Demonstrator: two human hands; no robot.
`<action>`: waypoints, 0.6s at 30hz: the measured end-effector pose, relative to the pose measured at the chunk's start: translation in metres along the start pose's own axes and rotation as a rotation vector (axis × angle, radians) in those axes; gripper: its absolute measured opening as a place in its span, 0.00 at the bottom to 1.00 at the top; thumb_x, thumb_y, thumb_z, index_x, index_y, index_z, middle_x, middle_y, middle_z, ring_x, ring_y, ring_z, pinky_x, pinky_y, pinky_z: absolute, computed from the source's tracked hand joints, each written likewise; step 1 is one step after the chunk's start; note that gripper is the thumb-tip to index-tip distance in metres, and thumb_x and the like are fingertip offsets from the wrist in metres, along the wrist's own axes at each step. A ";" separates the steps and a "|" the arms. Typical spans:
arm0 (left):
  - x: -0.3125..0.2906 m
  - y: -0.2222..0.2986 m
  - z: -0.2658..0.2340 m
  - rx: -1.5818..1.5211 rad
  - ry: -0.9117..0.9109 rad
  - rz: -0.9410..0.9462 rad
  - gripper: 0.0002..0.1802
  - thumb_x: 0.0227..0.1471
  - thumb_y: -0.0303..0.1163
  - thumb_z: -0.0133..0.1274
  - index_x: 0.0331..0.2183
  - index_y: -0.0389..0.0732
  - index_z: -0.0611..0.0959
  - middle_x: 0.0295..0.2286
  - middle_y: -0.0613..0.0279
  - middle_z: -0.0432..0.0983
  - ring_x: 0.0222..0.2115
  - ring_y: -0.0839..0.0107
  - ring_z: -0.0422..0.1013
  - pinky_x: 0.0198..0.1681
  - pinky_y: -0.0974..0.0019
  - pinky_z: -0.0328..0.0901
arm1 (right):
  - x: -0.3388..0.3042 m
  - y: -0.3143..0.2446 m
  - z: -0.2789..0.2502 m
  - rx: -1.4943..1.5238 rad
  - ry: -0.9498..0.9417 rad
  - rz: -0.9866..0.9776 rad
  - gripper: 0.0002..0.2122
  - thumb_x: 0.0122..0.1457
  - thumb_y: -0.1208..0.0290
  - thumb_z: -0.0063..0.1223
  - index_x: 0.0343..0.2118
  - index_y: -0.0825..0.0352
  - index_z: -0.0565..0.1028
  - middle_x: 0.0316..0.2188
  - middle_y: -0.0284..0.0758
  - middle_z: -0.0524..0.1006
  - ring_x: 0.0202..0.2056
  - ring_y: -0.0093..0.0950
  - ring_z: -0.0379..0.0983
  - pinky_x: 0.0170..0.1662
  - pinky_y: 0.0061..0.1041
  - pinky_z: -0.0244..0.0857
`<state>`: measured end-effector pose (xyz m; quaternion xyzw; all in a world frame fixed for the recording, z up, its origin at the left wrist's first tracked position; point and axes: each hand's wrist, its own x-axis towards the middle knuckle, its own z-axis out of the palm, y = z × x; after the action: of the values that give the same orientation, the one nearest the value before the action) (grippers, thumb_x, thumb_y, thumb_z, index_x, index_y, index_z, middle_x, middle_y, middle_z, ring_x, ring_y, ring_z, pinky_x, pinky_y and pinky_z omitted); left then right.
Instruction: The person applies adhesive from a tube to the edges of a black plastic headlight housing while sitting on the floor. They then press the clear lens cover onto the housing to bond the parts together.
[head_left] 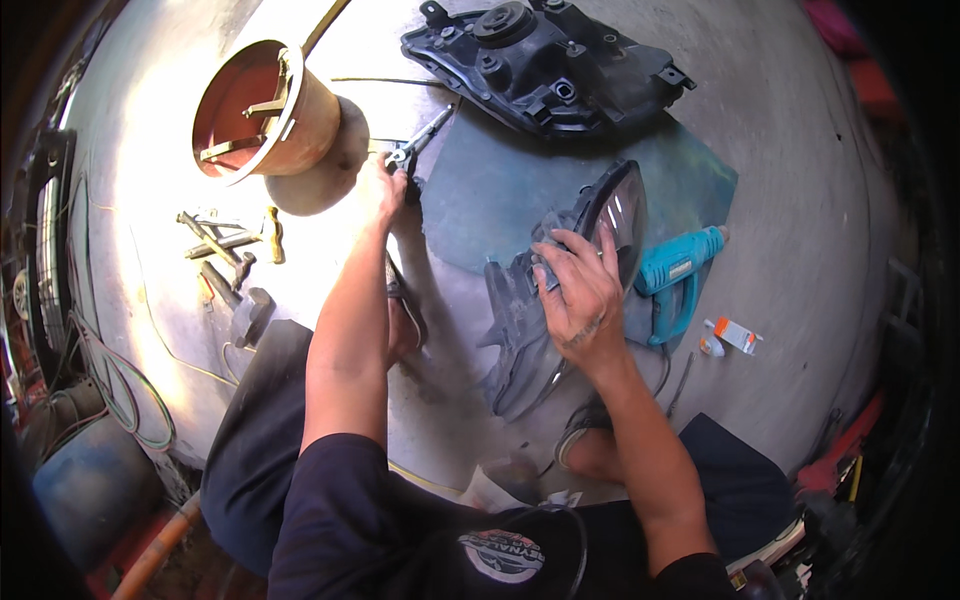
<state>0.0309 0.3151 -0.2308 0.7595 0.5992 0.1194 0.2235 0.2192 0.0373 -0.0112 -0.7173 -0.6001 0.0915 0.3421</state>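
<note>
My right hand [585, 290] grips the edge of a car headlight [520, 320], thumb and fingers bent over its housing. The headlight stands tilted between my feet, its clear lens side [622, 215] facing right. Out to the front left, my left hand [382, 190] is closed on a slim metal tool that looks like long-nosed pliers [402, 157]. Its handles are partly hidden by my fingers. Beyond the headlight lies a second, black headlight housing [550, 70], back side up. A teal heat gun [680, 262] lies just right of the headlight in my right hand.
A greenish sheet [465, 215] lies under the far housing. At the far left stands a rusty round metal pot [318, 125]. Several hammers [250, 315] lie on the floor nearer me. A small orange-and-white box [738, 335] sits right of the heat gun. Hoses [135, 410] run along the left.
</note>
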 end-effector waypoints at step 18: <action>-0.038 -0.066 -0.093 -1.540 -0.031 -0.594 0.16 0.63 0.37 0.50 0.46 0.36 0.79 0.39 0.50 0.78 0.36 0.60 0.74 0.44 0.53 0.72 | -0.009 -0.010 0.005 -0.039 0.054 -0.019 0.11 0.56 0.75 0.58 0.42 0.71 0.80 0.39 0.44 0.82 0.48 0.43 0.76 0.67 0.56 0.52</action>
<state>-0.0770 0.3086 -0.1783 0.2052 0.5223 0.4222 0.7119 0.2063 0.0315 -0.0115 -0.7203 -0.5990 0.0575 0.3450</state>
